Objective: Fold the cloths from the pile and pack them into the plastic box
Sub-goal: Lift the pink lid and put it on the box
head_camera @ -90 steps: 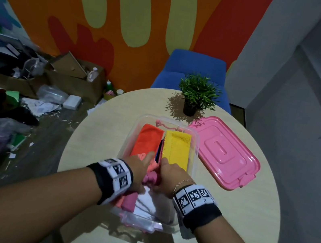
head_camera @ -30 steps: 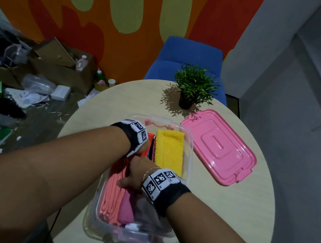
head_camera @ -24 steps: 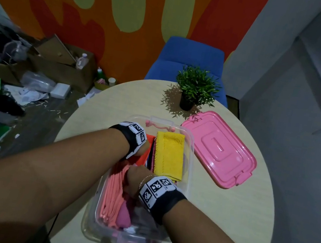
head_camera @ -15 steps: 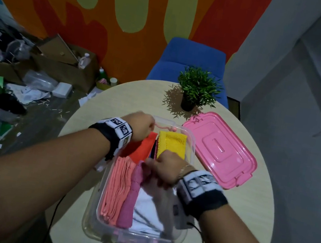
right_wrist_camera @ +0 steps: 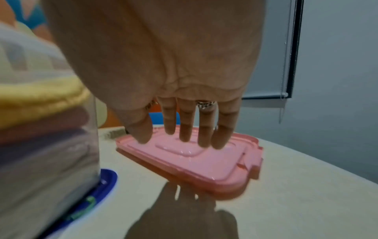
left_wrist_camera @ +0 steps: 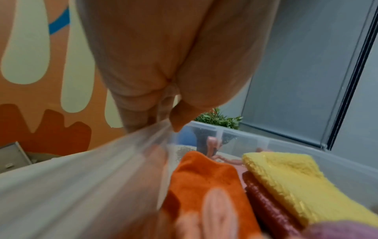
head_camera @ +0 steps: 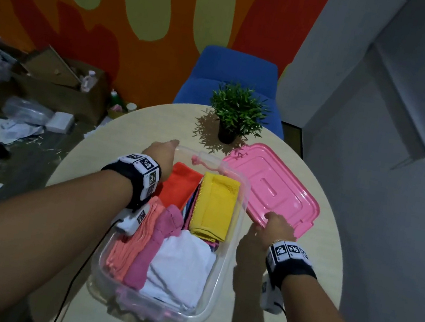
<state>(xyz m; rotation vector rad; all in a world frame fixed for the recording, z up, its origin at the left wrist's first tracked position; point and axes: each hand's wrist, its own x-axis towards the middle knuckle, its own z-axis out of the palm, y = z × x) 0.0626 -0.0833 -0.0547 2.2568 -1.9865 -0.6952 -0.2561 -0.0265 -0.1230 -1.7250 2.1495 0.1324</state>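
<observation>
The clear plastic box (head_camera: 216,282) stands on the round table (head_camera: 278,312), and everything else is placed from it. Inside it lie folded cloths: an orange cloth (head_camera: 180,185) and a yellow cloth (head_camera: 214,207) at the far end, a salmon cloth (head_camera: 133,243), a pink cloth (head_camera: 154,246) and a white cloth (head_camera: 181,265) at the near end.

The left hand (head_camera: 161,155) is at the box's far left corner, pinching the rim there between thumb and curled fingers (left_wrist_camera: 139,118).

Just right of the box lies the pink lid (head_camera: 271,187), flat on the table. The right hand (head_camera: 276,226) is at the lid's near edge, its fingers (right_wrist_camera: 186,129) straight and spread a little over the lid's top; whether they touch it cannot be told.

Beyond the box stands a small potted plant (head_camera: 237,114), with a blue chair (head_camera: 234,74) behind it.
</observation>
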